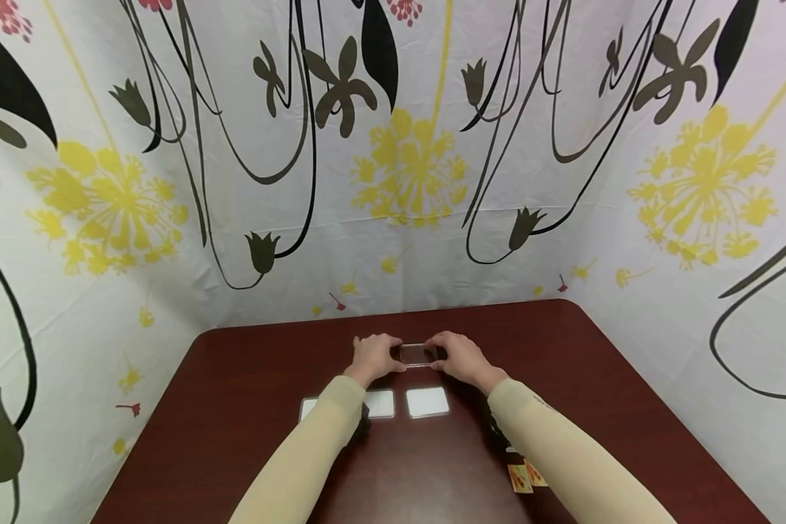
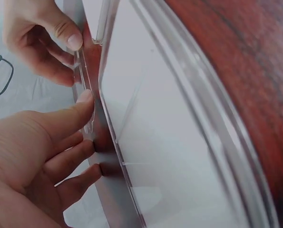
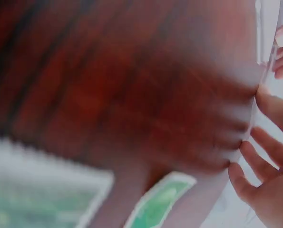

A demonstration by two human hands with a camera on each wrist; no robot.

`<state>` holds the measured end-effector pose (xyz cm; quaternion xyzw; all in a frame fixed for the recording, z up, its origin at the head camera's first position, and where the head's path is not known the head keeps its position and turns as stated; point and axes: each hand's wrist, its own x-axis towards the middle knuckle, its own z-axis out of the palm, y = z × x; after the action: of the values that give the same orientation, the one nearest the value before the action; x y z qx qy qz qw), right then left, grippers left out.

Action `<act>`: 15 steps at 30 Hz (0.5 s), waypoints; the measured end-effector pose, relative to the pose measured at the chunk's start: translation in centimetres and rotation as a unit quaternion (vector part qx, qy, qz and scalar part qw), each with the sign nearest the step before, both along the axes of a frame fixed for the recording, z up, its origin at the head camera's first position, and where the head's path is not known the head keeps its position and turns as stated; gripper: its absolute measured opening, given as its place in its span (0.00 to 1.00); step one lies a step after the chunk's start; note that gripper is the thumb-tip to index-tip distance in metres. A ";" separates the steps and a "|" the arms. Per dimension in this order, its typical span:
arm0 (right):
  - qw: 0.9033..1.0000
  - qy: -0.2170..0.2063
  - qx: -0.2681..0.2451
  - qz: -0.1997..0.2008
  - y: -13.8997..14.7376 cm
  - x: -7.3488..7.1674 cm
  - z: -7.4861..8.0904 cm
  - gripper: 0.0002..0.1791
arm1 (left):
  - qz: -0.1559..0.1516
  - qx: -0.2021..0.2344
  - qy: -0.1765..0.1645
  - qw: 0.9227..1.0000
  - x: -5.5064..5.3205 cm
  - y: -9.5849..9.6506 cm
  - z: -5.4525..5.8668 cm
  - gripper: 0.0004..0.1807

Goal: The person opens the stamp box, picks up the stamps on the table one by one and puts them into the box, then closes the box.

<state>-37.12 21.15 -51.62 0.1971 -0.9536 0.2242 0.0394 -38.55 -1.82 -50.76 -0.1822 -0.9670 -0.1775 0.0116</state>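
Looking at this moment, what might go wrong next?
The clear frame could slip, since the left hand and right hand hold it at its two ends. The left sleeve overlaps the white-filled frames in the head view and might knock one if lowered. The right sleeve partly covers the small cards there, so it could drag them.

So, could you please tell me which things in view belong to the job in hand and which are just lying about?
In the job:
clear rectangular plastic piece, held between left grip and right grip
white rectangular panels with clear rims, probably, given their similar shape

Lying about, apparently:
small yellow-orange printed cards, away from both hands' grip
flat green-and-white pieces, blurred
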 end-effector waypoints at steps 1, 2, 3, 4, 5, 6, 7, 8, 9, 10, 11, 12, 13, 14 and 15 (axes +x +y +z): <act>1.000 0.000 -0.006 0.002 0.0 0.0 0.2 0.28 | -0.001 0.010 -0.005 1.000 0.0 -0.2 0.0 0.32; 1.000 0.000 -0.015 0.005 0.1 0.1 0.4 0.29 | -0.002 0.025 -0.007 1.000 0.1 -0.5 0.1 0.32; 1.000 0.002 -0.022 0.007 0.1 0.2 0.6 0.31 | -0.004 0.038 -0.007 0.999 0.1 -0.8 0.3 0.31; 0.999 0.004 -0.031 0.008 0.1 0.3 0.8 0.31 | -0.005 0.049 -0.009 0.999 0.2 -1.1 0.4 0.30; 0.999 0.004 -0.038 0.007 0.2 0.3 1.0 0.31 | -0.005 0.062 -0.011 0.998 0.4 -1.3 0.7 0.29; 0.999 0.007 -0.043 0.007 0.2 0.5 1.2 0.31 | -0.006 0.072 -0.012 0.997 0.5 -1.6 1.0 0.28; 0.999 0.010 -0.045 0.008 0.2 0.6 1.5 0.30 | -0.009 0.081 -0.009 0.997 0.7 -1.8 1.4 0.27; 0.999 0.015 -0.046 0.009 0.1 0.7 1.7 0.30 | -0.014 0.089 -0.007 0.996 0.9 -2.0 1.8 0.26; 0.999 0.019 -0.042 0.010 0.1 0.9 1.9 0.29 | -0.018 0.093 -0.009 0.995 1.1 -2.2 2.1 0.26; 0.999 0.023 -0.038 0.012 0.0 1.0 2.0 0.29 | -0.023 0.097 -0.009 0.995 1.3 -2.4 2.5 0.26; 0.999 0.027 -0.034 0.014 -0.1 1.2 2.2 0.29 | -0.029 0.100 -0.009 0.995 1.5 -2.6 2.8 0.26; 0.999 0.030 -0.031 0.017 -0.2 1.5 2.4 0.28 | -0.035 0.102 -0.008 0.994 1.8 -2.8 3.0 0.25; 0.999 0.033 -0.029 0.021 -0.4 1.7 2.5 0.28 | -0.039 0.103 -0.009 0.994 2.0 -3.0 3.2 0.25; 0.999 0.034 -0.027 0.024 -0.6 2.0 2.6 0.28 | -0.043 0.103 -0.009 0.994 2.2 -3.2 3.3 0.25; 0.999 0.037 -0.023 0.028 -0.8 2.3 2.7 0.28 | -0.047 0.099 -0.009 0.994 2.4 -3.4 3.3 0.25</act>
<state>-34.85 20.36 -48.94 0.2306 -0.9403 0.2395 0.0726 -36.13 -5.27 -47.46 -0.2234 -0.9352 -0.2745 0.0124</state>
